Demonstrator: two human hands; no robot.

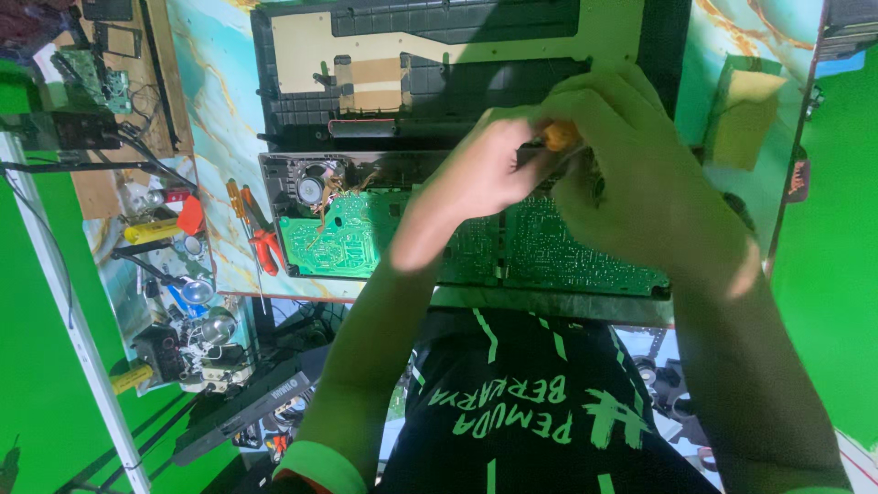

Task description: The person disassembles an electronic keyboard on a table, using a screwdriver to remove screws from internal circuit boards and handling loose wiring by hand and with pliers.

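Head view, looking straight down: the largest thing is the marbled blue worktable (219, 110), and on it lies an opened electronic device split into two parts, set side by side, apparently so the insides face up. The black casing half (439, 82), with tan patches, lies farther from the person; the nearer chassis (302, 183) carries one long green circuit board (366, 238) and one small round speaker (311, 189) at its left end, with loose wires beside it. Both hands meet over the middle of the board. The left hand (485, 169) and the right hand (631, 183) are closed together round one orange-handled screwdriver (560, 136), only its handle end showing; the tip is hidden, so I cannot tell what it touches. The doubled hold probably steadies the tool. Left of the chassis lie one pair of red-handled pliers (265, 249) and one small orange screwdriver (234, 197), within easy reach. The side bench (174, 302) holds clutter too jumbled to count.
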